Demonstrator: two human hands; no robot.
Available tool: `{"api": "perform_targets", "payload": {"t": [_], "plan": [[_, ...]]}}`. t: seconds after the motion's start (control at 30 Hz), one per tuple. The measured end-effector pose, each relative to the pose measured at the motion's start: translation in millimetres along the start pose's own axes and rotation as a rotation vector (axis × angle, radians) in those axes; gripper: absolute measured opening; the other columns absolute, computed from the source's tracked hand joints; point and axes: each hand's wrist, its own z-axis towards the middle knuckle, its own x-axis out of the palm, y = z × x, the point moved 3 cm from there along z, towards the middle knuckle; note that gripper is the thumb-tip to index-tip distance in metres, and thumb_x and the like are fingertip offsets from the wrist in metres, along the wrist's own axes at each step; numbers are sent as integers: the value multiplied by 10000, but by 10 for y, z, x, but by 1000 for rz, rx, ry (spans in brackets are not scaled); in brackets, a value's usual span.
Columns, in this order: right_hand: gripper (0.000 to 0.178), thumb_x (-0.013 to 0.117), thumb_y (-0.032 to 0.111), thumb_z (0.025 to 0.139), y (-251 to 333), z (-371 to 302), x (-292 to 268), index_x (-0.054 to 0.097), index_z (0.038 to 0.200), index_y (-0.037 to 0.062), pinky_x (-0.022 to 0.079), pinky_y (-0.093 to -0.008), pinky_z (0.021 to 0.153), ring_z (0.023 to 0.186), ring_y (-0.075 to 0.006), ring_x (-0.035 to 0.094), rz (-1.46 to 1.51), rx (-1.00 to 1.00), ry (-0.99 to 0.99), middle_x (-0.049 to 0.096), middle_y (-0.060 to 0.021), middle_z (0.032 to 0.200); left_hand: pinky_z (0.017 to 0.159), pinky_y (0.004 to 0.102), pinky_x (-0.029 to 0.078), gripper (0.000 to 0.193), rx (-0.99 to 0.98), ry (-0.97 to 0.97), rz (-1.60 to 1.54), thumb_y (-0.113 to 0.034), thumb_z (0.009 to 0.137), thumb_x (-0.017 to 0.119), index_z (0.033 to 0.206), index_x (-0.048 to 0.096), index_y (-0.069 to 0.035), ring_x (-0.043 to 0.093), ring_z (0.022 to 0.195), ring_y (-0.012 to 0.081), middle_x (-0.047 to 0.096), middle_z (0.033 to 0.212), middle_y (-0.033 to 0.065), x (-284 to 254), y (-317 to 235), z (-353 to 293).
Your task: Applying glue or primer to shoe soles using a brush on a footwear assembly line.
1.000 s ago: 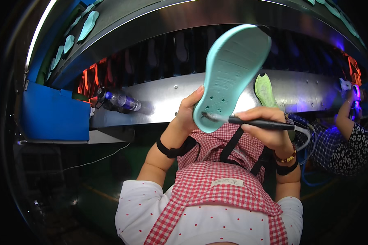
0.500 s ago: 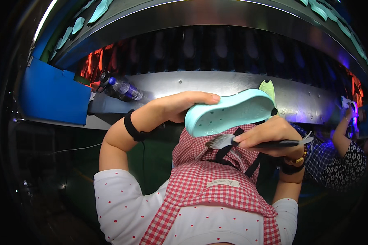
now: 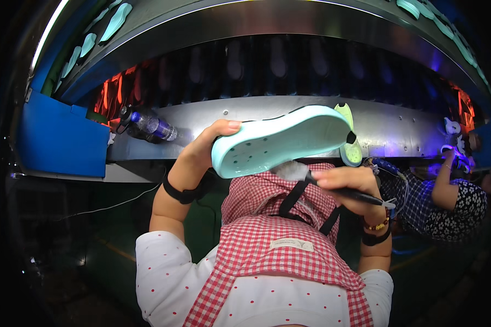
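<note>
My left hand (image 3: 208,143) is closed round the heel or toe end of a light turquoise foam shoe sole (image 3: 286,136); its thumb lies over the top rim. The sole is tipped toward me, so its hollow inner side with small holes at one end shows. In my right hand (image 3: 350,185) is a brush (image 3: 293,171) with a dark handle and pale bristles. The bristles are at the sole's lower edge; whether they touch it I cannot tell. A yellow-green sole (image 3: 352,153) with black ends lies partly hidden behind the turquoise one.
A metal ledge (image 3: 202,117) runs in front of me, with a plastic bottle (image 3: 155,126) at its left. Beyond it are a dark slot with red glow and a conveyor carrying turquoise soles (image 3: 116,22). A blue panel (image 3: 63,136) stands left; another person's arm (image 3: 446,182) is at right.
The turquoise sole has shifted left and slightly up, its inner side turned a little. The brush has moved up to the sole's lower edge. My view has shifted slightly.
</note>
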Motion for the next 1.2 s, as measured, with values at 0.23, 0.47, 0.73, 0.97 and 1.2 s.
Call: {"api": "perform_targets", "payload": {"t": [0.23, 0.47, 0.73, 0.97, 1.2], "plan": [[215, 661, -53, 691, -167, -102, -89, 629, 894, 11, 517, -266, 704, 807, -200, 640, 131, 192, -257, 632, -146, 956, 629, 280, 510, 396, 115, -20, -23, -340, 826, 484, 1006, 559, 5, 599, 724, 214, 582, 912, 128, 31, -7, -46], [231, 658, -63, 644, -12, 2, -67, 639, 869, -13, 460, -280, 699, 768, -224, 611, 87, -142, -151, 645, -153, 864, 970, 448, 336, 610, 129, 76, 9, -516, 841, 383, 1265, 404, -77, 414, 1178, 249, 428, 1288, 83, -407, 618, 426], [164, 633, 1, 739, -601, 99, 162, 628, 898, -39, 453, -176, 588, 670, -85, 578, 234, 314, -438, 634, -81, 815, 881, 466, 420, 900, -26, 23, -652, -747, 751, 98, 1273, 348, -58, 511, 1018, 339, 503, 1118, 185, 163, 1036, 705], [219, 677, 26, 620, -253, 36, 383, 643, 836, 31, 470, -298, 597, 654, -237, 596, -236, -64, -71, 622, -98, 718, 833, 526, 437, 885, 109, 107, -629, -778, 722, 131, 1180, 416, -77, 538, 956, 278, 549, 989, 134, -32, 940, 777], [196, 658, 2, 681, -223, 324, 183, 650, 877, 3, 453, -240, 563, 651, -142, 598, -16, 86, -267, 631, -109, 753, 866, 556, 400, 890, 214, 132, -659, -774, 725, 170, 1214, 396, -65, 539, 952, 260, 554, 974, 111, 259, 712, 711]]}}
